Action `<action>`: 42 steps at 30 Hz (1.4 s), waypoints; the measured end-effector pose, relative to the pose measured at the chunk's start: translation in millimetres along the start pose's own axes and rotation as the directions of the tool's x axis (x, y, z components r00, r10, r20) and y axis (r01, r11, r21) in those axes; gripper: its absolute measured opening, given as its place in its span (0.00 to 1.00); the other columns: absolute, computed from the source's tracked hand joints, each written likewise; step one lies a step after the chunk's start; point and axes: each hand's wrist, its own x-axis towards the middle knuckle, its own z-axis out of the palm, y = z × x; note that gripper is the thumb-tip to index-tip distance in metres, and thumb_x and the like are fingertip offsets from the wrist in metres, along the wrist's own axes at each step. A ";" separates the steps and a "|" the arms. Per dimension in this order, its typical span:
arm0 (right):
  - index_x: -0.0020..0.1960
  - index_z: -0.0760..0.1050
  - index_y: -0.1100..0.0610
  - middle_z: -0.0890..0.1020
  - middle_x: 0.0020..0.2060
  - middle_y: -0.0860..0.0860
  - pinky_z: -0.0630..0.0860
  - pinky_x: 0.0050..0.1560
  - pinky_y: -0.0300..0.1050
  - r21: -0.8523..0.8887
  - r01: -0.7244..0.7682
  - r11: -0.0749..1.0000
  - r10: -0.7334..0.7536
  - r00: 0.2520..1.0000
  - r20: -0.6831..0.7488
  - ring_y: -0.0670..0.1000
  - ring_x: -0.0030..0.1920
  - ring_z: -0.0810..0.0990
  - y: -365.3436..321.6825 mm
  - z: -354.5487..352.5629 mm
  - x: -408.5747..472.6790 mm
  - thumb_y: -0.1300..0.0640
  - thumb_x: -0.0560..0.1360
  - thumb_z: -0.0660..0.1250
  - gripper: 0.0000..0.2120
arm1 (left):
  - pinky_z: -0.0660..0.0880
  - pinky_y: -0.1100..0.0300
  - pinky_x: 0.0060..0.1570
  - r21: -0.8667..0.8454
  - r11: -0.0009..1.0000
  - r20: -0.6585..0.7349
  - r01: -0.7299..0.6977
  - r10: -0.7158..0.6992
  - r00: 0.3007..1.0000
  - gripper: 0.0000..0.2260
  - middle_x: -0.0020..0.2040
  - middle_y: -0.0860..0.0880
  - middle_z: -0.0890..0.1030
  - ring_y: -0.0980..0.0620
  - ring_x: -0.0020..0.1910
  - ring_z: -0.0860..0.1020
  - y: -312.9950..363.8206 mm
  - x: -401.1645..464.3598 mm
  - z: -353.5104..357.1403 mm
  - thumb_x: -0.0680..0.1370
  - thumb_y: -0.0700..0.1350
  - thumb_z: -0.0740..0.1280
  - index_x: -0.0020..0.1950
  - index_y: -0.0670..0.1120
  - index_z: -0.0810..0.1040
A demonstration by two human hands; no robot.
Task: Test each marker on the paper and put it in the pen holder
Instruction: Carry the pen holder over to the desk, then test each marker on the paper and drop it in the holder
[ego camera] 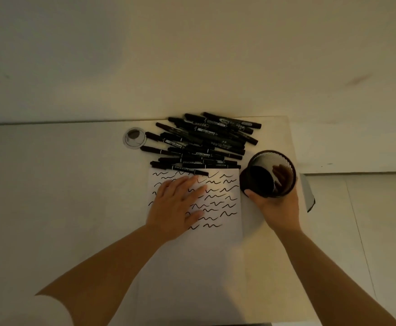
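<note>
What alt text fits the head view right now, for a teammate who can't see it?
Seen from above, a person's left hand rests flat on a paper covered in black squiggles, while the right hand grips a tilted, empty black mesh pen holder. A pile of black markers lies beyond the paper.

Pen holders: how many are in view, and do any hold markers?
1. The black mesh pen holder is right of the paper, tilted in the right hand; no markers visible inside.
</note>
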 end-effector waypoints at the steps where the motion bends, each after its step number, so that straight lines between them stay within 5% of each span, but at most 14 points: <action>1: 0.66 0.63 0.51 0.72 0.58 0.43 0.70 0.59 0.43 0.007 0.007 1.000 -0.007 1.000 -0.005 0.45 0.59 0.71 1.0 2.6 4.3 0.52 0.56 0.80 0.42 | 0.49 0.49 0.73 -0.010 1.000 -0.007 0.006 -0.006 1.000 0.27 0.76 0.52 0.55 0.50 0.75 0.52 0.0 -0.6 1.7 0.76 0.64 0.45 0.73 0.58 0.53; 10: 0.69 0.61 0.54 0.72 0.64 0.52 0.68 0.63 0.43 -0.035 0.131 0.991 -0.133 0.988 -0.081 0.50 0.64 0.70 18.1 17.5 15.0 0.44 0.59 0.74 0.43 | 0.48 0.51 0.73 -0.045 0.999 -0.151 -0.014 0.007 0.988 0.24 0.75 0.53 0.58 0.52 0.74 0.54 2.0 1.0 11.6 0.77 0.61 0.48 0.72 0.57 0.58; 12: 0.69 0.61 0.51 0.72 0.64 0.48 0.69 0.62 0.44 -0.032 0.174 0.984 -0.176 0.979 -0.099 0.48 0.63 0.70 20.3 19.6 15.7 0.45 0.60 0.75 0.42 | 0.47 0.53 0.72 -0.039 0.999 -0.208 -0.023 0.015 0.978 0.25 0.74 0.53 0.59 0.52 0.73 0.56 0.3 0.9 14.8 0.76 0.61 0.49 0.72 0.56 0.59; 16: 0.64 0.61 0.41 0.72 0.56 0.35 0.65 0.51 0.30 0.015 0.264 0.964 -0.259 0.956 -0.136 0.34 0.54 0.72 29.1 20.5 19.0 0.40 0.57 0.71 0.37 | 0.56 0.55 0.68 -0.098 0.993 -0.355 -0.062 0.023 0.934 0.23 0.69 0.52 0.69 0.52 0.68 0.64 -1.1 0.2 21.5 0.75 0.58 0.53 0.68 0.52 0.68; 18: 0.64 0.60 0.41 0.72 0.56 0.36 0.64 0.50 0.31 0.010 0.298 0.955 -0.294 0.946 -0.137 0.36 0.54 0.72 32.6 18.8 19.6 0.39 0.58 0.71 0.38 | 0.56 0.58 0.66 -0.141 0.987 -0.407 -0.074 0.010 0.913 0.23 0.68 0.53 0.70 0.53 0.67 0.64 -1.8 -2.3 23.2 0.75 0.58 0.54 0.67 0.52 0.69; 28: 0.65 0.64 0.52 0.77 0.59 0.48 0.68 0.50 0.40 -0.030 0.349 0.936 -0.349 0.919 -0.186 0.45 0.53 0.74 31.8 14.5 16.7 0.42 0.63 0.73 0.35 | 0.53 0.53 0.72 -0.075 0.980 -0.294 -0.184 0.154 0.943 0.24 0.74 0.57 0.60 0.55 0.72 0.56 -23.6 -20.6 23.1 0.76 0.61 0.57 0.71 0.60 0.60; 33: 0.68 0.63 0.52 0.76 0.62 0.48 0.69 0.49 0.36 -0.021 0.345 0.938 -0.342 0.917 -0.207 0.44 0.53 0.74 34.0 12.3 6.6 0.49 0.66 0.74 0.35 | 0.49 0.55 0.72 -0.053 0.990 -0.316 -0.132 0.109 0.942 0.24 0.74 0.59 0.59 0.56 0.72 0.55 -26.9 -27.7 26.1 0.75 0.63 0.55 0.70 0.62 0.59; 36: 0.69 0.61 0.54 0.72 0.64 0.50 0.71 0.55 0.45 -0.008 0.308 0.951 -0.298 0.914 -0.274 0.50 0.60 0.74 34.3 9.7 -6.1 0.49 0.69 0.72 0.34 | 0.48 0.56 0.71 -0.072 0.991 -0.333 -0.115 0.085 0.939 0.24 0.73 0.59 0.59 0.56 0.72 0.55 -24.8 -24.8 27.8 0.75 0.64 0.54 0.70 0.62 0.59; 38: 0.69 0.61 0.55 0.71 0.61 0.53 0.70 0.53 0.46 -0.079 0.330 0.941 -0.334 0.860 -0.386 0.52 0.58 0.72 34.7 8.4 -19.4 0.52 0.70 0.70 0.31 | 0.48 0.56 0.71 -0.088 0.990 -0.357 -0.106 0.068 0.932 0.24 0.73 0.59 0.59 0.57 0.71 0.55 -23.6 -22.3 31.2 0.75 0.64 0.54 0.70 0.62 0.60; 42: 0.59 0.69 0.58 0.73 0.49 0.56 0.65 0.46 0.41 -0.325 0.607 0.725 -0.679 0.554 -0.482 0.54 0.48 0.71 9.9 12.6 -46.7 0.60 0.71 0.64 0.17 | 0.48 0.57 0.71 -0.110 0.988 -0.377 -0.107 0.058 0.925 0.23 0.73 0.60 0.60 0.57 0.71 0.55 -20.2 -20.8 35.4 0.75 0.64 0.53 0.70 0.62 0.60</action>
